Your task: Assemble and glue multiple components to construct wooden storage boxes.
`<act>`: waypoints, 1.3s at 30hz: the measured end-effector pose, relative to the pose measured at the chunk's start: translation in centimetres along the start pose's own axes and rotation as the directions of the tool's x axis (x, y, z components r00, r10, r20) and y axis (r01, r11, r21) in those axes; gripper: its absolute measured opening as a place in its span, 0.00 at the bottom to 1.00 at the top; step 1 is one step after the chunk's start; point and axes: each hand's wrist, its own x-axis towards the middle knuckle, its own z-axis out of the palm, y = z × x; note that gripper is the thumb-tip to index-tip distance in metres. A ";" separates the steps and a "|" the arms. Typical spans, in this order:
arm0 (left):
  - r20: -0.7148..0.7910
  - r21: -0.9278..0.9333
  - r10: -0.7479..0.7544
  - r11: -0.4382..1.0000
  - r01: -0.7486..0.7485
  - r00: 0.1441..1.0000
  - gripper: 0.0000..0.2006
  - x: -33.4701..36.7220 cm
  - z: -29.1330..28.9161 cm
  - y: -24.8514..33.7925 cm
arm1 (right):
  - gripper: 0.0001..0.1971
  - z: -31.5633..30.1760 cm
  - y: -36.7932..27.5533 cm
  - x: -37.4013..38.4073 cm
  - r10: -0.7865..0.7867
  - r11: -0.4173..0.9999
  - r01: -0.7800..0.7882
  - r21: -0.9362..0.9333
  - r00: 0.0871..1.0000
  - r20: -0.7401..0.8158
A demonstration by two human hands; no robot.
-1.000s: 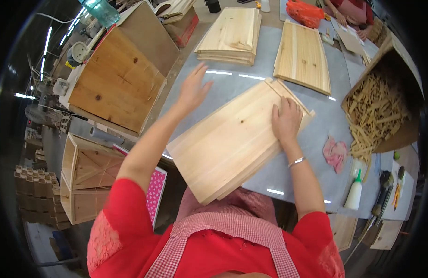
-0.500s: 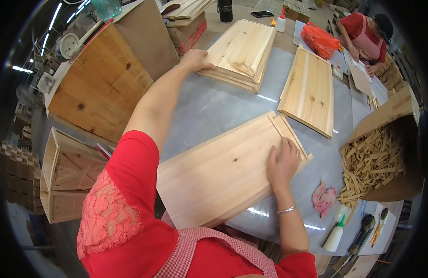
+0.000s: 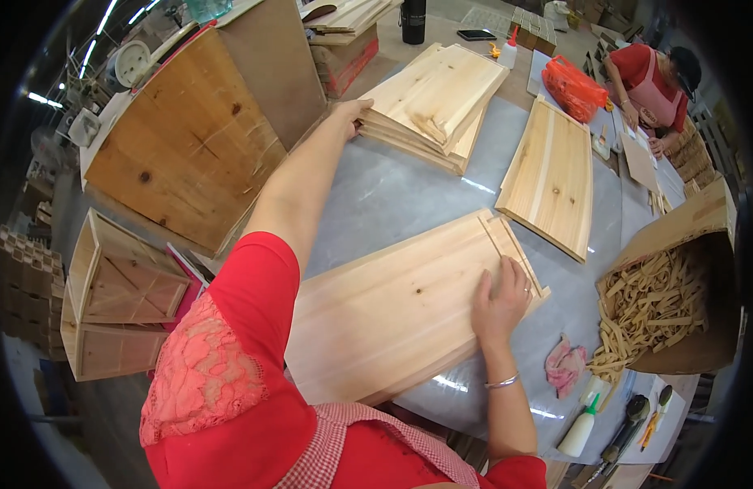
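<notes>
My left hand [image 3: 356, 116] reaches to the far stack of pale wooden panels [image 3: 417, 143] and grips the left corner of the top panel [image 3: 437, 90]. That top panel sits slightly askew over the ones below. Nearer me, a large tapered wooden panel [image 3: 376, 310] with a grooved strip at its right end lies across the grey tabletop. My right hand [image 3: 502, 303] rests flat on it near that strip, fingers stretched out. Another tapered panel [image 3: 549, 183] lies alone to the right of the stack.
At right, a cardboard box [image 3: 710, 228] spills tan bands beside a pink cloth [image 3: 565, 365]. A glue bottle [image 3: 580, 428] and brushes [image 3: 629, 424] lie at the front right. Large boards [image 3: 181, 155] stand at left. A co-worker [image 3: 649, 90] sits beyond a red bag [image 3: 573, 88].
The top panel of the stack has turned a little, so the panels beneath show more at its right side. My left hand stays at its corner. The view has shifted slightly.
</notes>
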 end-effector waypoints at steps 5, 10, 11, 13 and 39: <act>-0.056 -0.142 -0.011 0.990 0.003 0.998 0.16 -0.5 1.4 1.5 | 0.22 0.0 0.0 0.0 0.015 1.000 -0.015 0.002 1.000 0.012; -0.043 0.152 0.342 0.931 -0.332 0.939 0.21 -4.8 0.6 3.2 | 0.22 0.1 -0.1 0.0 0.007 1.000 -0.007 0.023 1.000 -0.003; 0.006 -0.119 0.308 0.945 -0.305 0.951 0.22 -6.9 0.2 3.0 | 0.22 0.1 -0.1 0.0 0.015 1.000 -0.015 0.026 1.000 -0.012; 0.063 -0.479 0.275 0.852 -0.213 0.959 0.22 -11.3 -1.4 1.4 | 0.22 -0.2 0.1 -0.2 0.001 1.000 -0.001 0.019 1.000 -0.013; 0.381 -0.538 -0.013 0.810 0.234 0.924 0.26 -43.0 -28.8 -12.9 | 0.26 0.8 5.1 2.5 0.245 0.818 -0.301 0.490 0.953 0.176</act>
